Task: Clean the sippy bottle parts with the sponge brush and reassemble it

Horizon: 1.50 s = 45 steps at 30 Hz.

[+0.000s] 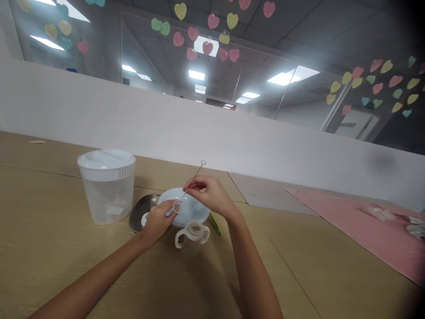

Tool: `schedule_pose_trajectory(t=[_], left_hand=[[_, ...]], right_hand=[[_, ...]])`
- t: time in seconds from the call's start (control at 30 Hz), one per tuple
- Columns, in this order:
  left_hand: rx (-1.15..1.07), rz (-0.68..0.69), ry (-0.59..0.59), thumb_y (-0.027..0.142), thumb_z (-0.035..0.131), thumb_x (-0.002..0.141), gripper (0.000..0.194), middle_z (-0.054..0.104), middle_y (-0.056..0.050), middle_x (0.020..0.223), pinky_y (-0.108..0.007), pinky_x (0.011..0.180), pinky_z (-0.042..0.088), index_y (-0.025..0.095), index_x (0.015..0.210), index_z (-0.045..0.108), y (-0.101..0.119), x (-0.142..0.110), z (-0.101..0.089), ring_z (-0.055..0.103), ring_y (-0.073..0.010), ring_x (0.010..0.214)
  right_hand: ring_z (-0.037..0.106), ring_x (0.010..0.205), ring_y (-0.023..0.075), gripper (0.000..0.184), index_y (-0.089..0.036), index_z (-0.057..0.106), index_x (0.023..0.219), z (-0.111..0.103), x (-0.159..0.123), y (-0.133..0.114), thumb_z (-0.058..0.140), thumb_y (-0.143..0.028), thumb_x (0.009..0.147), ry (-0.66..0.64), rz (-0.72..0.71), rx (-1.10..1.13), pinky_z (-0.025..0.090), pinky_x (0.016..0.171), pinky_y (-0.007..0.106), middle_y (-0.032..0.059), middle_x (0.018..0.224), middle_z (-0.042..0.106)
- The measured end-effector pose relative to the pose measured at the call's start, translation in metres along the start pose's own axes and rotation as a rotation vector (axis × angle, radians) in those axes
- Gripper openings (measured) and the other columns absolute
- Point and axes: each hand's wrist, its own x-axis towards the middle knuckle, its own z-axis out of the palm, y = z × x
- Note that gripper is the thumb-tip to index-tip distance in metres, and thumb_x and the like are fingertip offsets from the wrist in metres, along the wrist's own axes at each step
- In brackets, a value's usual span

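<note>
My left hand (160, 221) is closed on a small round translucent plastic piece (177, 206) with rings on its face. Pinched in my right hand (209, 192) is a thin wire brush (198, 172) with a loop at its upper end. Its lower end points down at the round piece; whether it is inside cannot be made out. Below both hands stands an uncapped baby bottle (191, 241) with two white handles. Behind it is a white bowl (186, 220), partly hidden by my hands. A metal tray (135, 215) holding a white round part (144, 219) lies beside my left hand.
A lidded translucent plastic bucket (108, 195) stands at the left. Right of the bowl lies a green stick-like thing (215, 224). A pink cloth (358, 228) covers the table's right side. Behind the wooden table (83, 274) runs a white wall (166, 126) below glass with heart-shaped notes.
</note>
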Motion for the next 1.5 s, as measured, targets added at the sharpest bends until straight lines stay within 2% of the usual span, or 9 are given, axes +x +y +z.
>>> schedule_pose_trajectory(t=[0.1, 0.17, 0.33, 0.53, 0.9, 1.07, 1.17, 1.33, 1.5], left_hand=[[0.008, -0.005, -0.013, 0.038, 0.043, 0.088, 0.032, 0.071, -0.006, 0.099, -0.023, 0.083, 0.046, 0.018, 0.095, 0.068, -0.004, -0.005, 0.002, 0.064, -0.0183, 0.091], [0.012, -0.015, -0.010, 0.038, 0.043, 0.089, 0.033, 0.071, -0.006, 0.096, -0.023, 0.080, 0.046, 0.018, 0.095, 0.068, -0.006, -0.008, 0.003, 0.064, -0.0179, 0.087], [0.038, -0.059, -0.042, 0.037, 0.043, 0.087, 0.031, 0.072, -0.006, 0.091, -0.022, 0.073, 0.046, 0.018, 0.090, 0.068, -0.013, -0.014, 0.007, 0.065, -0.0176, 0.082], [0.044, -0.047, -0.066, 0.037, 0.043, 0.087, 0.032, 0.072, -0.006, 0.086, -0.023, 0.068, 0.044, 0.017, 0.083, 0.068, -0.015, -0.015, 0.009, 0.064, -0.0173, 0.077], [-0.028, -0.054, -0.057, 0.038, 0.045, 0.087, 0.031, 0.072, -0.005, 0.087, -0.023, 0.069, 0.045, 0.019, 0.083, 0.069, -0.012, -0.014, 0.008, 0.064, -0.0170, 0.078], [-0.049, -0.021, -0.059, 0.039, 0.045, 0.088, 0.031, 0.072, -0.004, 0.085, -0.021, 0.066, 0.044, 0.019, 0.084, 0.069, -0.014, -0.014, 0.009, 0.064, -0.0155, 0.075], [-0.055, -0.028, -0.074, 0.039, 0.045, 0.088, 0.032, 0.072, -0.004, 0.085, -0.022, 0.065, 0.043, 0.019, 0.084, 0.068, -0.015, -0.013, 0.009, 0.063, -0.0157, 0.074], [-0.059, -0.041, -0.092, 0.037, 0.045, 0.087, 0.030, 0.070, -0.003, 0.080, -0.021, 0.063, 0.041, 0.018, 0.081, 0.067, -0.012, -0.013, 0.007, 0.060, -0.0146, 0.069], [-0.059, -0.041, -0.099, 0.036, 0.046, 0.088, 0.029, 0.068, -0.002, 0.075, -0.021, 0.061, 0.039, 0.017, 0.080, 0.066, -0.008, -0.014, 0.007, 0.056, -0.0130, 0.065]], right_hand=[[0.063, 0.075, 0.0115, 0.011, -0.016, 0.067, 0.074, 0.001, 0.000, 0.001, 0.056, -0.013, 0.075, -0.128, 0.011, 0.016, 0.049, 0.072, 0.023, 0.0017, 0.079, 0.069], [0.063, 0.074, 0.0117, 0.010, -0.015, 0.068, 0.074, 0.002, 0.000, 0.001, 0.058, -0.015, 0.075, -0.169, 0.022, 0.026, 0.049, 0.071, 0.023, 0.0017, 0.077, 0.069], [0.064, 0.073, 0.0129, 0.009, -0.016, 0.068, 0.074, 0.006, 0.001, 0.004, 0.059, -0.016, 0.074, -0.175, 0.026, 0.013, 0.050, 0.068, 0.023, 0.0013, 0.075, 0.069], [0.066, 0.074, 0.0140, 0.013, -0.016, 0.069, 0.076, 0.010, 0.004, 0.013, 0.058, -0.011, 0.073, -0.226, 0.020, -0.013, 0.050, 0.068, 0.023, 0.0021, 0.078, 0.071], [0.064, 0.070, 0.0131, 0.020, -0.017, 0.072, 0.075, 0.016, 0.007, 0.017, 0.056, -0.006, 0.070, -0.266, 0.031, -0.140, 0.046, 0.063, 0.020, 0.0001, 0.073, 0.071], [0.062, 0.069, 0.0133, 0.021, -0.017, 0.073, 0.074, 0.022, 0.009, 0.022, 0.056, -0.004, 0.070, -0.223, 0.067, -0.347, 0.043, 0.061, 0.021, 0.0018, 0.074, 0.071], [0.059, 0.066, 0.0123, 0.016, -0.017, 0.072, 0.074, 0.020, 0.007, 0.018, 0.059, -0.008, 0.071, -0.211, 0.051, -0.387, 0.040, 0.057, 0.021, 0.0019, 0.072, 0.069], [0.053, 0.060, 0.0093, 0.011, -0.018, 0.070, 0.078, 0.004, -0.007, -0.010, 0.059, -0.021, 0.079, -0.098, -0.036, -0.302, 0.037, 0.054, 0.020, -0.0015, 0.066, 0.064], [0.054, 0.061, 0.0100, 0.012, -0.020, 0.070, 0.078, -0.007, -0.024, -0.037, 0.058, -0.019, 0.081, 0.059, -0.099, -0.303, 0.038, 0.055, 0.022, -0.0016, 0.069, 0.066]])
